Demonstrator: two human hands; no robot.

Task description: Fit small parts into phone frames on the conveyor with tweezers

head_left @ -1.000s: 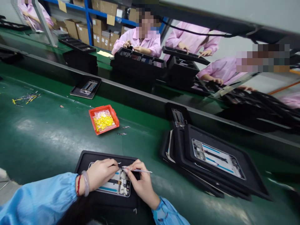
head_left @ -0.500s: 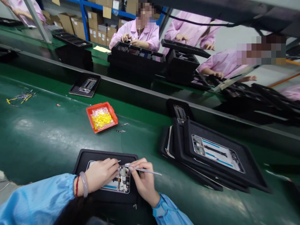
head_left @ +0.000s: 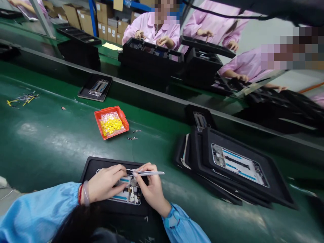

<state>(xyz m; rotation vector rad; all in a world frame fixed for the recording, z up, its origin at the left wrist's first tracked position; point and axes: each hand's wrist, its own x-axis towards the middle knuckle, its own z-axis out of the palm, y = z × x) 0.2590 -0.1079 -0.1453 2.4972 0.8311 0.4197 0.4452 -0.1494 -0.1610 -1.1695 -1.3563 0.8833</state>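
A phone frame (head_left: 132, 194) with exposed boards lies in a black tray (head_left: 95, 166) at the near edge of the green bench. My left hand (head_left: 105, 184) rests on the frame, fingertips pinched at its upper part; whether it holds a small piece is unclear. My right hand (head_left: 150, 187) grips metal tweezers (head_left: 149, 173), their tip meeting my left fingertips over the frame. Both sleeves are light blue.
An orange tray of yellow parts (head_left: 111, 122) sits further back, small loose pieces (head_left: 132, 138) beside it. A stack of black trays (head_left: 235, 189) with another phone frame (head_left: 239, 164) lies right. A tray with a frame (head_left: 96, 87) rides the belt. People in pink work opposite.
The view shifted slightly. My right hand has levelled the tweezers and drawn them closer to my left fingertips; both hands stay over the phone frame.
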